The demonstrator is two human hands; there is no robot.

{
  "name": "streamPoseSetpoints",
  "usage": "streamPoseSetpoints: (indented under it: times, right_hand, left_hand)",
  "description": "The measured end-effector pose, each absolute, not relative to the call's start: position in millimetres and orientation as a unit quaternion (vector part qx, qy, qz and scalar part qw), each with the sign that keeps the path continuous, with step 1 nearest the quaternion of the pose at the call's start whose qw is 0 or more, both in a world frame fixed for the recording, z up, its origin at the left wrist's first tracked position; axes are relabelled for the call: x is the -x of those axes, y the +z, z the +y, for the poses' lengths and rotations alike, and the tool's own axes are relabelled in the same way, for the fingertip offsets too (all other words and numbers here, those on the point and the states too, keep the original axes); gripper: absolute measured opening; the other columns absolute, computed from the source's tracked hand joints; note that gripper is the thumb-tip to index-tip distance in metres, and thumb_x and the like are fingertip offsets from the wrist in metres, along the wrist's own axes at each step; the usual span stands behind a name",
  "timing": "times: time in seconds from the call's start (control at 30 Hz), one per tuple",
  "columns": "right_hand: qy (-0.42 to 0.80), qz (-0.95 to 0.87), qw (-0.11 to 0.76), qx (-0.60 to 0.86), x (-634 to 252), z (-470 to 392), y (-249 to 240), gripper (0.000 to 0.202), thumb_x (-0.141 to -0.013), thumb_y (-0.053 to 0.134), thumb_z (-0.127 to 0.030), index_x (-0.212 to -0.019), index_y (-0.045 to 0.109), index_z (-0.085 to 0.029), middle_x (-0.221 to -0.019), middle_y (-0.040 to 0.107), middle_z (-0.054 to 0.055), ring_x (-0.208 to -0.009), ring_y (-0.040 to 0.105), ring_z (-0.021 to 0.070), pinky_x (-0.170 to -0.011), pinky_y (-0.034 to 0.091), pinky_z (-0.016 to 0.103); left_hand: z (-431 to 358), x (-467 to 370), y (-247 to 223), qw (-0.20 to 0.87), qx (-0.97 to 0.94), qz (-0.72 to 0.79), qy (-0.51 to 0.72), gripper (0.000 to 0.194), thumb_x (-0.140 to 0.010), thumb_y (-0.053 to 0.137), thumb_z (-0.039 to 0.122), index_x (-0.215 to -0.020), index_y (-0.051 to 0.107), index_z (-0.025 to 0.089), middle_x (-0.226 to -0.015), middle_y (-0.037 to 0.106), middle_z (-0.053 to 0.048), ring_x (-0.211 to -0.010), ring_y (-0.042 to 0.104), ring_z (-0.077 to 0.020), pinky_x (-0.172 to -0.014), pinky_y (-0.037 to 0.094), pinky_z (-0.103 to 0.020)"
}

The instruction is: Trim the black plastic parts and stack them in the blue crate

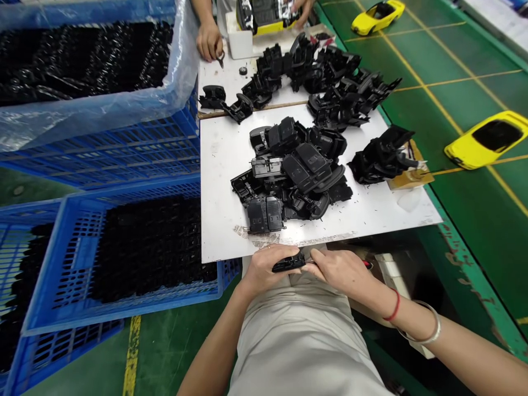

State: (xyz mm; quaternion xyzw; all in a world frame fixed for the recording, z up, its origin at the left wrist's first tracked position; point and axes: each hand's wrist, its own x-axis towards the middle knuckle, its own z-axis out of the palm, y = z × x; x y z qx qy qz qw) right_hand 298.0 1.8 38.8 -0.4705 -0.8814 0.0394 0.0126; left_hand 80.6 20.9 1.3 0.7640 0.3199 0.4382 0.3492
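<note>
Over my lap, just off the table's near edge, my left hand [270, 268] grips a small black plastic part [289, 263] between thumb and fingers. My right hand [340, 270] is closed at the part's right end, pinching a slim tool [308, 262] whose tip meets the part. Most of that tool is hidden by the hand, so its kind is unclear. A pile of black plastic parts, shaped like miniature car seats [307, 165], lies on the white table [388, 212] in front of both hands.
Blue crates [45, 316] of black parts stand at left, one lined with clear plastic [181, 71]. Across the table, a co-worker's hand [209, 39] holds small scissors near more black parts [284, 66]. Yellow toy cars [487, 140] sit on the green surface [433, 60] at right.
</note>
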Motion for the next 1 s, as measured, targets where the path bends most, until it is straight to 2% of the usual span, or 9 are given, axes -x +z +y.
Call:
streamPoseSetpoints:
  times: [0.43,0.67,0.83,1.0]
  right_hand:
    - [0.026,-0.901,0.016,0.433,-299,5,34,0.053,-0.105,0.019,-0.042,-0.075,0.054,-0.017,-0.046,0.054,0.001,-0.037,0.045,0.0136,-0.044,0.011,0.029]
    - [0.046,-0.895,0.024,0.444,-299,3,27,0.054,-0.105,0.018,-0.045,-0.079,0.055,-0.016,-0.049,0.056,0.002,-0.038,0.044,0.0125,-0.044,0.012,0.028]
    - [0.167,-0.873,0.017,0.459,-303,7,30,0.050,-0.103,0.023,-0.051,-0.081,0.054,-0.018,-0.055,0.058,0.001,-0.045,0.049,0.0135,-0.046,0.016,0.026]
    - [0.356,-0.817,-0.005,0.453,-309,13,49,0.032,-0.102,0.033,-0.038,-0.079,0.048,-0.022,-0.060,0.051,-0.003,-0.052,0.045,0.0131,-0.051,0.026,0.026]
  left_hand:
    - [23,-80,0,0.359,-0.762,0.323,0.430,0.037,-0.080,0.075,0.038,-0.110,0.069,0.018,-0.101,0.078,-0.011,-0.094,0.075,-0.0227,-0.084,0.061,-0.033]
    - [23,-80,0,0.348,-0.771,0.332,0.417,0.038,-0.080,0.075,0.038,-0.113,0.068,0.020,-0.101,0.078,-0.010,-0.095,0.075,-0.0230,-0.084,0.060,-0.034]
    - [22,-81,2,0.339,-0.774,0.338,0.414,0.038,-0.080,0.075,0.038,-0.112,0.068,0.019,-0.103,0.078,-0.010,-0.095,0.075,-0.0226,-0.084,0.061,-0.034]
    - [21,-82,5,0.334,-0.776,0.331,0.420,0.036,-0.081,0.074,0.038,-0.110,0.068,0.018,-0.101,0.078,-0.011,-0.095,0.075,-0.0221,-0.084,0.061,-0.034]
